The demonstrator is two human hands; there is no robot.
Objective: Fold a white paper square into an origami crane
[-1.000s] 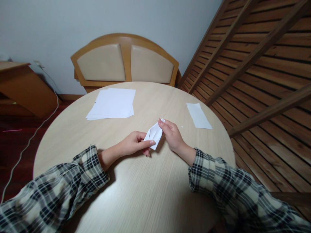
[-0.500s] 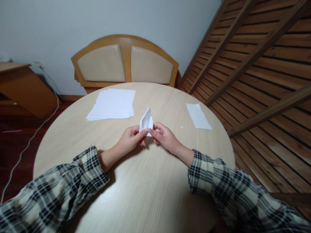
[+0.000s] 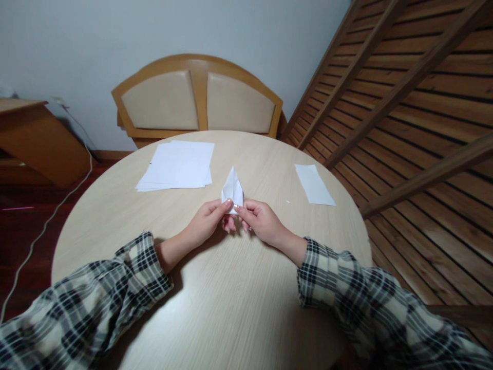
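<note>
A small folded white paper (image 3: 232, 188) is held over the middle of the round table, its pointed tip facing away from me and a crease running down its centre. My left hand (image 3: 209, 220) pinches its lower left side, thumb on top and fingers curled beneath. On the lower right side, my right hand (image 3: 262, 219) grips it the same way, with the thumb near the bottom edge. The two thumb tips lie close together on the paper. The underside of the paper is hidden.
A stack of white paper sheets (image 3: 177, 164) lies at the table's far left. One white paper strip (image 3: 315, 185) rests at the right, with a tiny white scrap (image 3: 288, 201) beside it. The round table (image 3: 215, 308) stands before a padded headboard (image 3: 202, 97) and beside a slatted wooden panel (image 3: 416, 118).
The folded paper now lies flatter and straighter, its upper part opened out to a symmetrical point. My left thumb has shifted slightly up and left; fingertips show more below the paper.
</note>
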